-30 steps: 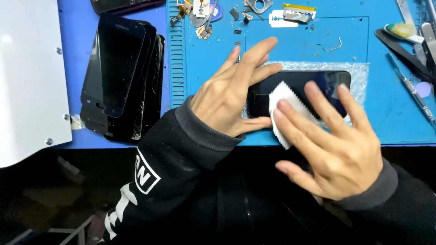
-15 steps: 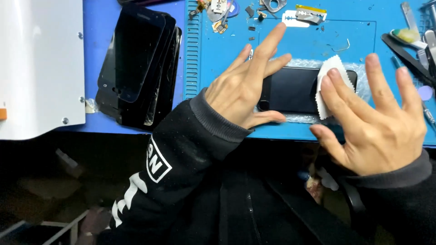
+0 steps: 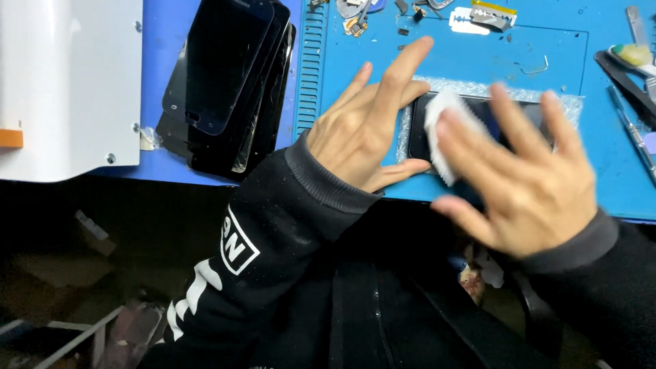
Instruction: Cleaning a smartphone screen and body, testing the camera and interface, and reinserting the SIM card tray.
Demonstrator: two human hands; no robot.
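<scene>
A black phone screen [image 3: 509,113] lies on a sheet of bubble wrap [image 3: 570,106] on the blue work mat [image 3: 478,58]. My left hand [image 3: 365,126] rests flat with spread fingers on the screen's left end, holding it down. My right hand [image 3: 519,171], blurred by motion, presses a white wipe [image 3: 441,137] against the left part of the screen with its fingers. Most of the screen is hidden under both hands.
A stack of several black phone screens [image 3: 225,82] lies left of the mat. A white box [image 3: 68,89] stands at far left. Small metal parts and a razor blade [image 3: 471,17] lie at the mat's back; tweezers and tools [image 3: 632,75] at right.
My right hand with the white wipe has slid from the screen's right part back to its left end. My left hand stays pressed on the screen. The view has shifted.
</scene>
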